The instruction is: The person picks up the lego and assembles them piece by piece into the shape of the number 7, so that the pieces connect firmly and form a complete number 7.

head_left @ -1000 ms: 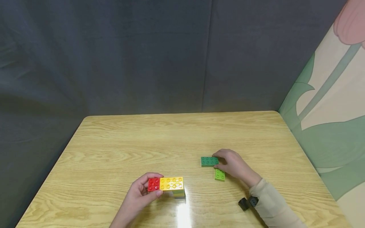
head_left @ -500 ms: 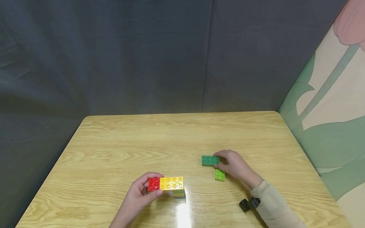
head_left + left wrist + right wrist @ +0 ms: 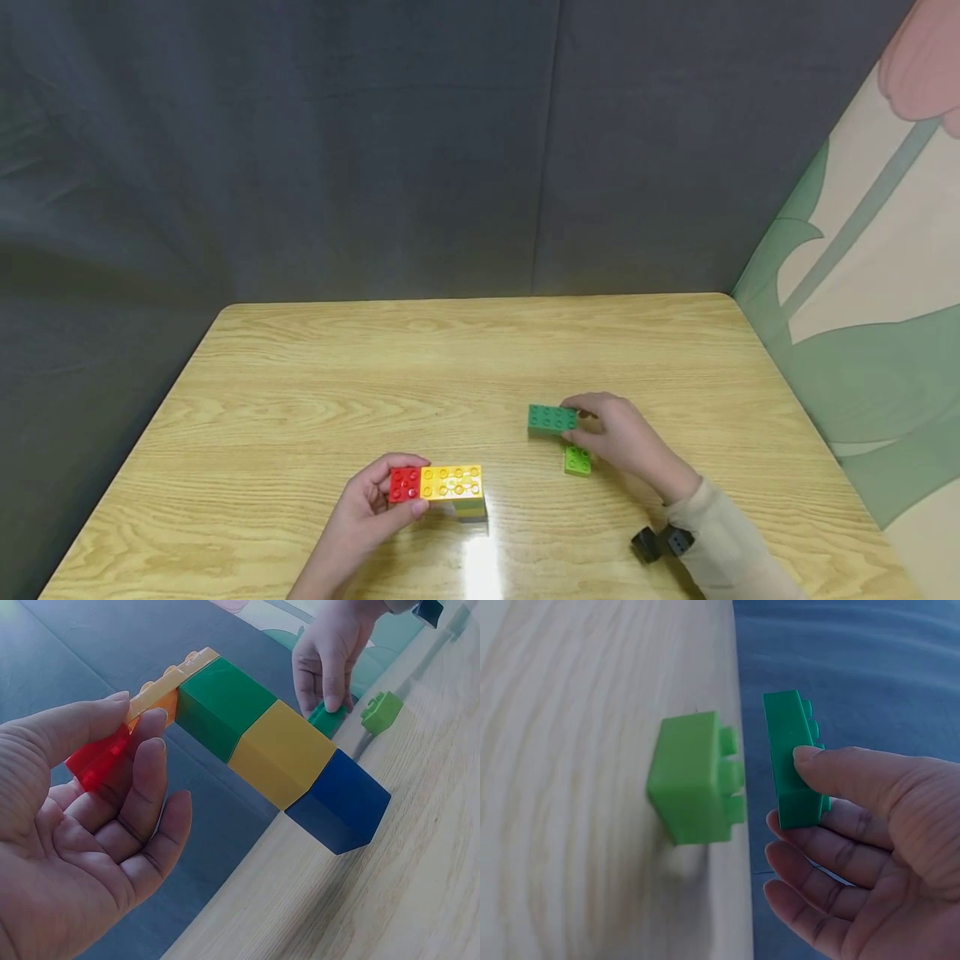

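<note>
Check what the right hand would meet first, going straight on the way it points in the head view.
Beyond the dark green eight-stud brick it grips, the right hand likely meets nothing before the dark curtain past the far edge of the table; depth is unclear.

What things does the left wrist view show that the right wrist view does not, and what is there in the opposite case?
Only the left wrist view: the left hand, holding the block structure with a blue brick at its lower end; part of the patterned wall.

Only the right wrist view: the palm side of the right hand and the dark green brick along its length.

Both: the right hand gripping that brick, the lime green brick on the table, and the dark curtain.
</note>
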Motion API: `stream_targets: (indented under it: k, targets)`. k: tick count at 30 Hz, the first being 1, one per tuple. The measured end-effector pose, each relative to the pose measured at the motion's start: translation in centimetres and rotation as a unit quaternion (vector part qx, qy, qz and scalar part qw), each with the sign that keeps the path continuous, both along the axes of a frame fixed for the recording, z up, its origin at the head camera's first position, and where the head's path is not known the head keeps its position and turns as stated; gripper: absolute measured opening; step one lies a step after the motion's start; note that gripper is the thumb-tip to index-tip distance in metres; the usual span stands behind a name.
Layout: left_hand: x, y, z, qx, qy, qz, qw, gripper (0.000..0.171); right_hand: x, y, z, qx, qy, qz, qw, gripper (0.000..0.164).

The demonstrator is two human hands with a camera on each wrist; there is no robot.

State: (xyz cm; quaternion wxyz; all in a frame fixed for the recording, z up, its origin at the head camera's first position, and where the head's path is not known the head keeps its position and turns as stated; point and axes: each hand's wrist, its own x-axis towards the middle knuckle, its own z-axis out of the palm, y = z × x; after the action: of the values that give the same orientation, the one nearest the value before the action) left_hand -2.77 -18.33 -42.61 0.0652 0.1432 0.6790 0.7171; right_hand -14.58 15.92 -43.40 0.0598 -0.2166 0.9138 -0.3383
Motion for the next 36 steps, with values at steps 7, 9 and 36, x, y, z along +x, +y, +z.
stream_targets:
  k: [7, 9, 36]
  targets:
    - [0.0, 0.0, 0.0, -0.002, -0.01, 0.003, 0.9999, 0.04, 0.8, -0.6, 1.1, -0.017, 0.022, 0.013, 1.0, 0.034]
    - [0.0, 0.0, 0.0, 0.001, -0.01, 0.003, 0.9999, 0.04, 1.1, -0.7, 1.4, -0.02, 0.025, 0.015, 0.999, 0.034]
    - [0.0, 0.2, 0.0, -0.007, -0.025, 0.014, 0.9996, 0.041, 3.5, -3.2, 5.2, -0.066, 0.094, 0.067, 0.991, 0.036]
